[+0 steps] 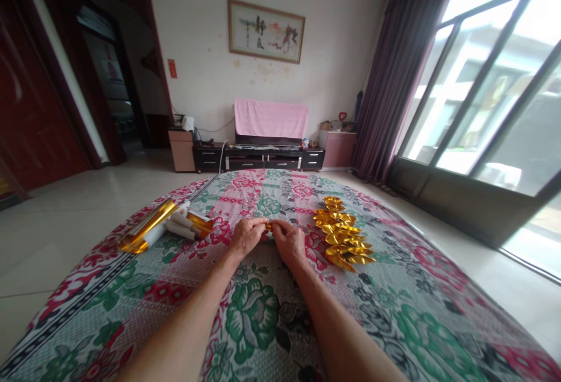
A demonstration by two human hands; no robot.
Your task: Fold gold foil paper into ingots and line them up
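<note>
My left hand [248, 236] and my right hand [289, 240] meet at the middle of the cloth-covered table. Between their fingertips they pinch a small piece of gold foil paper [269, 226], mostly hidden by the fingers. To the right of my right hand lies a row of folded gold foil paper pieces [344, 236] with pointed tips, stacked into one another. Left of my left hand are rolled sheets of gold foil paper [158, 224] with white backs, lying loosely together.
A flowered cloth [252, 318] in red, green and grey covers the round table. Beyond it stands a low black cabinet [263, 160], with a pink towel [272, 118] draped above it. Glass doors [473, 90] and a purple curtain [394, 72] are on the right.
</note>
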